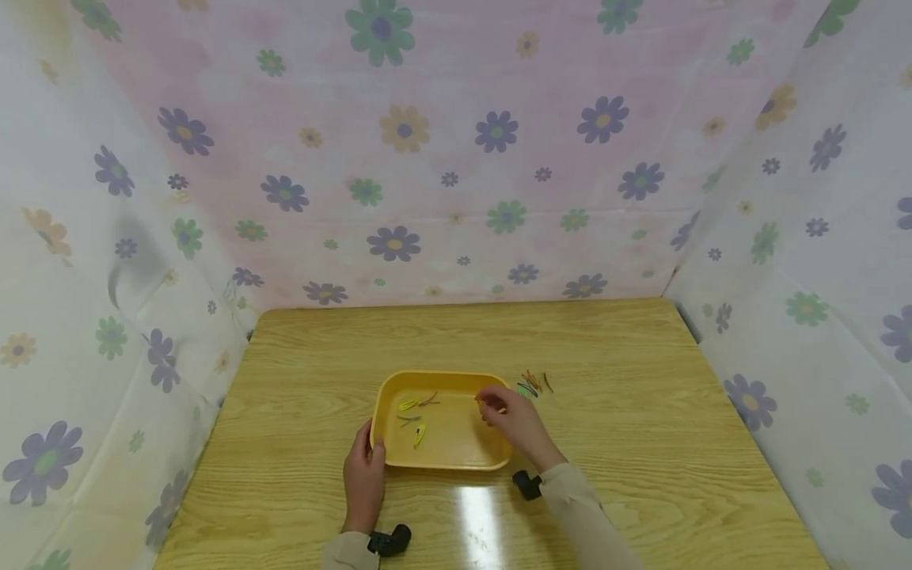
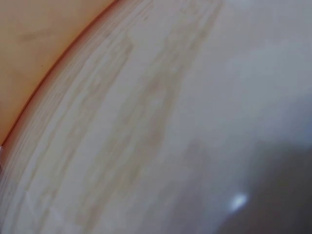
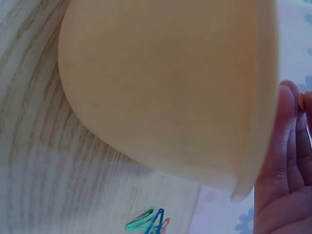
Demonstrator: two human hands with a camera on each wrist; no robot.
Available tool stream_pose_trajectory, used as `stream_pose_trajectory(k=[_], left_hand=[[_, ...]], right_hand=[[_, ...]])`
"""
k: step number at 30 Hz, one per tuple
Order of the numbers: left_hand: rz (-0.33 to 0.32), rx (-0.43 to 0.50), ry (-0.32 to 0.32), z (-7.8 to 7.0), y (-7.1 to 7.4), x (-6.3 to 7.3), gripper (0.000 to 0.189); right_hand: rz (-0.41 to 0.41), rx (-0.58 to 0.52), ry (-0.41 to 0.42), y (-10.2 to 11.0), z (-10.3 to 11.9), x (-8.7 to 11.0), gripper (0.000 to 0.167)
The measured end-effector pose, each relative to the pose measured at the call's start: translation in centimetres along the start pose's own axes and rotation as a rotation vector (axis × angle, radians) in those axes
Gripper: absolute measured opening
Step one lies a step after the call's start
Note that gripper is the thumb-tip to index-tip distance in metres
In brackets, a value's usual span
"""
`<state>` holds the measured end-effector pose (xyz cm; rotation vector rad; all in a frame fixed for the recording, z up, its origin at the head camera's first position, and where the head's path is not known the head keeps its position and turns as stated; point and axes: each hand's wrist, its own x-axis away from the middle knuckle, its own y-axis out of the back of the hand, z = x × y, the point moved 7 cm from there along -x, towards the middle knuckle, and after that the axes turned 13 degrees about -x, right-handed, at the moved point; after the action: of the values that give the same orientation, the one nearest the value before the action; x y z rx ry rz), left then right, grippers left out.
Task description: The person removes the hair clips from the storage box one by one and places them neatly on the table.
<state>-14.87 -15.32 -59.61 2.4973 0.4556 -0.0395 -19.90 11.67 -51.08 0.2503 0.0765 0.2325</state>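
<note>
A yellow plastic tray (image 1: 459,443) sits on the wooden table. My left hand (image 1: 364,481) grips its left wall, thumb at the rim. Over the tray's right part, my right hand (image 1: 518,423) pinches a small orange hair clip (image 3: 302,101), mostly hidden by the fingers. Inside the tray, toward the left, lie yellow hair clips (image 1: 419,435), a reddish clip (image 1: 429,400) and a greyish clip (image 1: 409,418). The left wrist view catches only the tray's edge and the tabletop, with no hand in it.
Just beyond the tray's right side lies a loose pile of hair clips (image 1: 533,381), mostly orange and dark. A green clip (image 3: 140,220) and a blue clip (image 3: 157,220) show in the right wrist view. Flowered cloth (image 1: 456,158) hangs around the table's back and sides.
</note>
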Motion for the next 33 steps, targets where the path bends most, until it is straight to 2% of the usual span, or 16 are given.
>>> stream_pose_trajectory(k=[5,6,8,12,17,24,33], left_hand=[[0.002,-0.005,0.013,-0.1,0.0,0.0,0.035],[0.002,-0.007,0.015,-0.1,0.0,0.0,0.035],[0.003,-0.012,0.020,-0.1,0.0,0.0,0.035],[0.006,-0.016,0.024,-0.1,0.0,0.0,0.035],[0.005,-0.009,0.027,0.0,0.0,0.0,0.036],[0.011,-0.001,0.026,-0.1,0.0,0.1,0.036],[0.013,-0.006,0.028,-0.3,0.0,0.1,0.038]], right_hand=[[-0.060,-0.151,-0.066,0.8,-0.5,0.6,0.021],[-0.075,-0.160,-0.074,0.9,-1.2,0.5,0.020],[-0.099,-0.155,-0.088,1.2,-2.0,0.5,0.018],[-0.146,-0.163,-0.090,1.8,-2.3,0.9,0.012],[-0.200,-0.180,-0.086,2.3,-2.4,1.3,0.014],[-0.285,-0.204,-0.138,3.5,-3.7,1.9,0.015],[-0.357,-0.214,-0.210,5.0,-4.8,2.6,0.019]])
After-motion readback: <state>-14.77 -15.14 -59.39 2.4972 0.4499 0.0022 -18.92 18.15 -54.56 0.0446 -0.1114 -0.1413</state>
